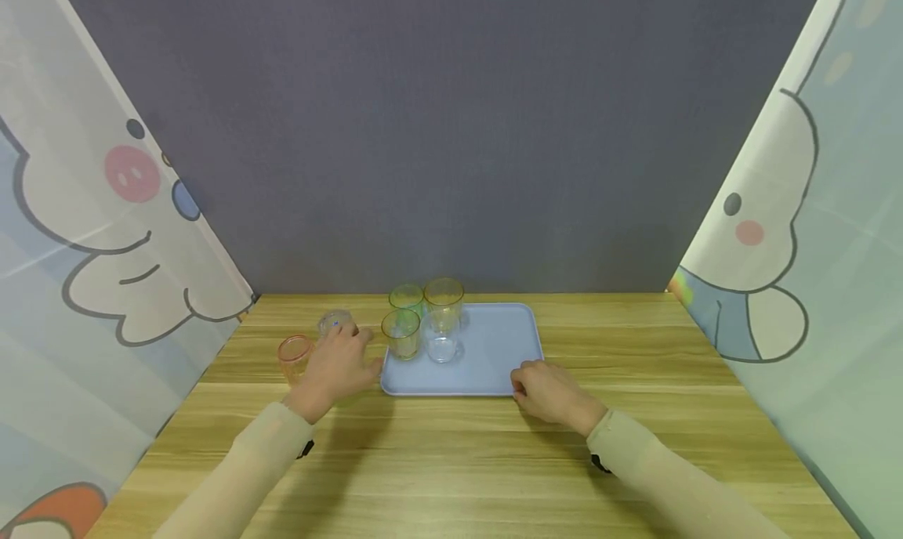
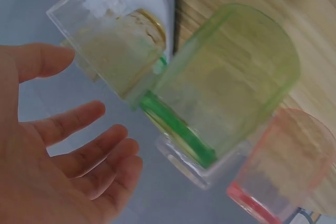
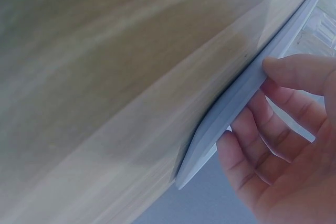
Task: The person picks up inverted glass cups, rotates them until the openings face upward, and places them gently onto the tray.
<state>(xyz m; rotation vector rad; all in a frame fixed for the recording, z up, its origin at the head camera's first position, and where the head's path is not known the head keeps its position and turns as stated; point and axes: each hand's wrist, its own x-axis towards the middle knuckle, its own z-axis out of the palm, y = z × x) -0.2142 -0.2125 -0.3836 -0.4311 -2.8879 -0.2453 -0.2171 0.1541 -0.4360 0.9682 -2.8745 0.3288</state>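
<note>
My left hand (image 1: pixel 337 368) empty, fingers loosely spread, near a green glass (image 2: pixel 226 87); my right hand (image 1: pixel 553 394) pinches the near right corner of the blue tray (image 1: pixel 501 343), close to the bench's (image 1: pixel 451 461) back edge; four glasses (image 1: pixel 442 347) along its left side

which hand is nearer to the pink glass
Left. The left hand is close beside the pink glass; the right hand is farther off, at the near right corner of the tray.
</note>
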